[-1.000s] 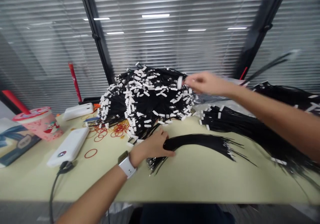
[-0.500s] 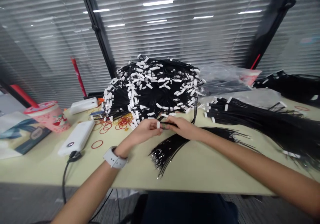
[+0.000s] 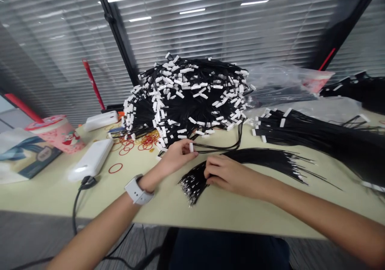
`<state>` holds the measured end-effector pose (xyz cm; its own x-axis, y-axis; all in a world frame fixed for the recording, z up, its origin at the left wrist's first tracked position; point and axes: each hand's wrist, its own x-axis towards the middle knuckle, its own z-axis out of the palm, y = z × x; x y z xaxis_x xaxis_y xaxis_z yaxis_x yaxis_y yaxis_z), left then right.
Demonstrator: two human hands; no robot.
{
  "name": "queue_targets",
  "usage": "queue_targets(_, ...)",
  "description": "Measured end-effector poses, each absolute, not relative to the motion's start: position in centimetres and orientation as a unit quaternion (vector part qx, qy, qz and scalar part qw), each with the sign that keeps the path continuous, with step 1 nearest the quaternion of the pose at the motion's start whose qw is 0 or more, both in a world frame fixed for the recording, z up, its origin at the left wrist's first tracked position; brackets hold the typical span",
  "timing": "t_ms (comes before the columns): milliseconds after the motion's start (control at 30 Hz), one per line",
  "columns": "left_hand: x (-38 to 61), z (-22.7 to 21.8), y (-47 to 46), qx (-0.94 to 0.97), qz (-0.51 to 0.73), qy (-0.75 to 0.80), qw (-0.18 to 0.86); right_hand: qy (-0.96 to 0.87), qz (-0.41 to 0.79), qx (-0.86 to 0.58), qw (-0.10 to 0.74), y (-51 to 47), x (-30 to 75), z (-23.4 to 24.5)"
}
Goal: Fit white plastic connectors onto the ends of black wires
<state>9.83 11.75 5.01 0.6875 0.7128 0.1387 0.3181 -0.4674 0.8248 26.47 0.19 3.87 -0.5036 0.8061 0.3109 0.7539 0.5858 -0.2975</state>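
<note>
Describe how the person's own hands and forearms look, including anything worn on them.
Both the left hand and right hand are ungloved, and no sleeve shows on either forearm. A pale grey strap with small holes circles the left wrist; the right wrist has nothing visible on it.

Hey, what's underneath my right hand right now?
Your right hand is over a black wire bundle, with silvery tips showing to the left. The stretch directly beneath is covered, so I can't tell whether it grips any wires.
</note>
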Motion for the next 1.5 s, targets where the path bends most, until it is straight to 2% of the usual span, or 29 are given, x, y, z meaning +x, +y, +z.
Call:
queue_targets(200,10.3,5.5,11.0,0.671,0.229,0.359,0.607,-0.86,0.002,-0.473,0.192,0.4,27.3,3.3)
queue_targets(367,10.6,5.9,10.6,0.619,0.236,0.375,0.648,-0.808,0.066,-0.526,0.256,1.2,28.0,3.2)
queue_targets(467,10.5,5.7,10.8,0.653,0.208,0.338,0.645,-0.779,0.112,-0.542,0.295,1.7,28.5,3.5)
queue_targets(633,10.5,4.9,11.2,0.719,0.191,0.324,0.584,-0.737,0.138,-0.574,0.329,1.9,29.0,3.7)
queue_targets(1133,11.0,4.8,10.6,0.813,0.198,0.298,0.459,-0.674,0.164,-0.617,0.371,2.1,29.5,3.6)
queue_targets(1500,11.3,4.8,10.3,0.757,0.199,0.304,0.542,-0.675,0.164,-0.61,0.382,2.0,29.3,3.4)
